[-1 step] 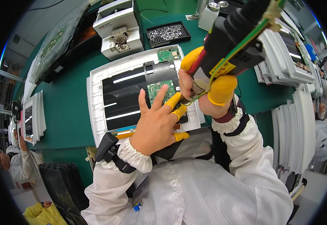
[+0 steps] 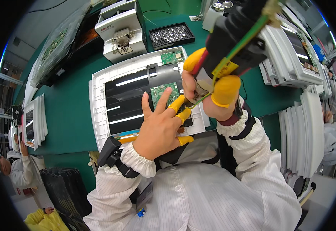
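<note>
A white-framed display panel with a dark, glossy middle lies before me on the green table. My left hand rests flat on its lower right part, fingers spread. Yellow finger cots cover some of them. Two bare fingertips touch a green circuit board, and a smaller board sits at the panel's top edge. In my right hand, also wearing yellow cots, is a black electric screwdriver, held tilted. Its tip points down beside my left fingers, which hide where it meets the panel.
A white screw feeder and a black tray of small metal parts stand behind the panel. Stacked white panels are on the right, more frames on the left. A bagged circuit board lies far left. Another person sits left.
The screwdriver's upper body has swung slightly left and toward me, with my right hand following a little. My left hand stays in nearly the same place on the panel.
</note>
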The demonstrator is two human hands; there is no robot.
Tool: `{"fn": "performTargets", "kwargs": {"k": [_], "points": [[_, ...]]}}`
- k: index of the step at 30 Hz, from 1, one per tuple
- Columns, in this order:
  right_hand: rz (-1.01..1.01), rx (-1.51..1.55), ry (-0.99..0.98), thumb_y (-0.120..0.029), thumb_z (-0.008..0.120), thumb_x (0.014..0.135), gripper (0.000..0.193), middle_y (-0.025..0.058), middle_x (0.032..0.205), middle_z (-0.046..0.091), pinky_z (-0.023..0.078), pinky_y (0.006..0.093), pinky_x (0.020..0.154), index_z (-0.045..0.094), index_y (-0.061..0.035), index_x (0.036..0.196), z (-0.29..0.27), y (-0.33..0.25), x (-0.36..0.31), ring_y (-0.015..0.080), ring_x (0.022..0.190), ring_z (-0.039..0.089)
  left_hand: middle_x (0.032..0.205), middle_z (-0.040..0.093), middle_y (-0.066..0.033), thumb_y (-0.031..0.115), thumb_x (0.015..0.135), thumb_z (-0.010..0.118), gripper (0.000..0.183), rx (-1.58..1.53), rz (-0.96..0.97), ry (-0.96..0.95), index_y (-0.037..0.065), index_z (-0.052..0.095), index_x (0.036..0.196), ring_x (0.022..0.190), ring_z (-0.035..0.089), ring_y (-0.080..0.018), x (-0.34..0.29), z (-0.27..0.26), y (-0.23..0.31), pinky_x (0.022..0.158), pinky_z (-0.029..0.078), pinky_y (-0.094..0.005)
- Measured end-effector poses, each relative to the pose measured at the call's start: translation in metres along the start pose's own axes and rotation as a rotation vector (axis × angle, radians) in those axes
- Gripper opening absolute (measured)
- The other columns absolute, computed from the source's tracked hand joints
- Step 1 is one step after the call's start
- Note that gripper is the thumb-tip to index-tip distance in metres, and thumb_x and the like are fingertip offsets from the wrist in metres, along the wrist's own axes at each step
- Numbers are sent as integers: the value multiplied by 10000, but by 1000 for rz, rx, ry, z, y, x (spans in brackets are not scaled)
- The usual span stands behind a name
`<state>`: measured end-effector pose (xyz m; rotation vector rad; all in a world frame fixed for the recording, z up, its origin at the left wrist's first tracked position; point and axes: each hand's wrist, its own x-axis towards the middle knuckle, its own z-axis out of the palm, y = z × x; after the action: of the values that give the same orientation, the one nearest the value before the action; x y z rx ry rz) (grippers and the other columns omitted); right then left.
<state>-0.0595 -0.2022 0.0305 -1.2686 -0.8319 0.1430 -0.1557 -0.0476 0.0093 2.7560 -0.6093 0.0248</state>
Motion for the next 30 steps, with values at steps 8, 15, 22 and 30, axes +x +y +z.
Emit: {"fn": "performTargets", "kwargs": {"k": [8, 15, 22, 30], "points": [[-264, 359, 144, -305, 494, 972, 413, 84, 778, 588, 452, 219, 540, 511, 71, 1144, -14, -29, 29, 102, 587, 545, 1247, 544, -154, 403, 659, 804, 604, 62, -21, -54, 129, 652, 1175, 1387, 246, -363, -2, -1, 5, 1043, 55, -683], [-233, 36, 270, -181, 589, 924, 217, 46, 740, 597, 468, 218, 546, 550, -7, 1047, -33, -43, 59, 100, 569, 574, 1392, 445, -166, 291, 723, 787, 626, -6, -242, 165, 57, 561, 1257, 1352, 307, -376, -57, -53, -21, 1098, 221, -504], [-237, 163, 326, -459, 461, 977, 493, 55, 727, 558, 458, 235, 534, 540, 17, 1080, -11, -38, 118, 113, 554, 540, 1198, 608, -142, 99, 848, 677, 385, -202, -681, 453, 20, 586, 1213, 1066, 598, -259, -117, -70, -119, 891, 465, -315], [-515, 304, 91, -242, 543, 963, 302, 54, 709, 568, 446, 233, 520, 544, 50, 1040, 61, 14, 202, 114, 562, 545, 914, 592, -66, 75, 810, 693, 313, -320, -744, 723, 45, 648, 1118, 788, 541, -189, -143, -10, -197, 717, 461, -300]]}}
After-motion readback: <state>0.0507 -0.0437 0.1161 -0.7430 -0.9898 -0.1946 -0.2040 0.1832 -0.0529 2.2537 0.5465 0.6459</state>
